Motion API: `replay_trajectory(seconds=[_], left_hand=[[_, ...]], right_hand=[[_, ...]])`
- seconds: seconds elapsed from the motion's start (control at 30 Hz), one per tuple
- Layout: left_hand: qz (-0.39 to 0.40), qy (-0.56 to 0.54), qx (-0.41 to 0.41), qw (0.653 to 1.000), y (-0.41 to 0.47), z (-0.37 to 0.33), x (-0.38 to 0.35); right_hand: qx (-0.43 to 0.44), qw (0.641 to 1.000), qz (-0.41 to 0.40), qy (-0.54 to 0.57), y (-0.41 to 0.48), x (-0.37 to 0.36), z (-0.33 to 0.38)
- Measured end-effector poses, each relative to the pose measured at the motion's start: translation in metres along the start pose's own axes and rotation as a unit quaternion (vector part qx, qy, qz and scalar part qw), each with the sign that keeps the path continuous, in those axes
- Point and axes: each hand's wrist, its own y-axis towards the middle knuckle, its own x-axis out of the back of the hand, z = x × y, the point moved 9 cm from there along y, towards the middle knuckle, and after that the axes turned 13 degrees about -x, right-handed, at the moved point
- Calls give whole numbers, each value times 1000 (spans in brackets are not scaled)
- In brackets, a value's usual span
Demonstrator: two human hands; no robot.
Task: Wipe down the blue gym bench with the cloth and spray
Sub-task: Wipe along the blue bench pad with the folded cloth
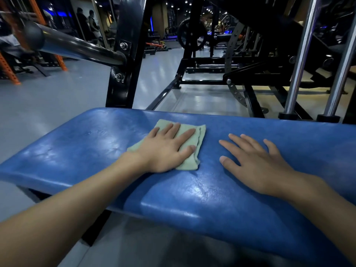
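Currently the blue bench (212, 189) runs across the near field from left to right, its padded top glossy, creased and catching light in several patches. A pale green cloth (200, 135), folded into a rough rectangle, lies flat on the pad slightly left of centre, towards the far edge.

Left hand (165, 151): laid palm-down on the cloth, fingers straight and slightly spread, thumb extended along the cloth's right side. Nothing is gripped or pinched — the hand presses flat, and the cloth shows beyond the fingertips and along the thumb side. The left forearm crosses the near edge of the pad from the lower left.

Right hand (256, 160): palm-down on the bare pad to the right of the cloth, near it but apart. Fingers are released and fanned out, holding nothing; whether the palm bears fully on the surface cannot be told.

Surroundings: a black upright post (125, 74) with bolted fittings stands just beyond the far edge of the bench, left of centre, and a dark polished bar (77, 47) projects from it towards the upper left. Two chrome rods (300, 64) rise at the far right, set in black collars. Black machine framing fills the far right, with a round weight plate (190, 35) behind it. The grey floor (48, 103) is shiny. An orange rack (7, 70) stands at the far left — figures in the dim background are too blurred to describe.
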Motion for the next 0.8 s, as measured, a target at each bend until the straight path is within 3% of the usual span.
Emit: replay_trajectory(seconds=[0.2,0.33,0.8], left_hand=[[6,32,4,999,-85,-32,-1],[2,25,17,1000,-91,-33,-1],[20,-4,42,999,93,62,2]], right_hand=[[-3,1000,-4,-15,-2,9,6],[25,998,-17,57,0,12,25],[27,999,-21,9,4,-2,28]])
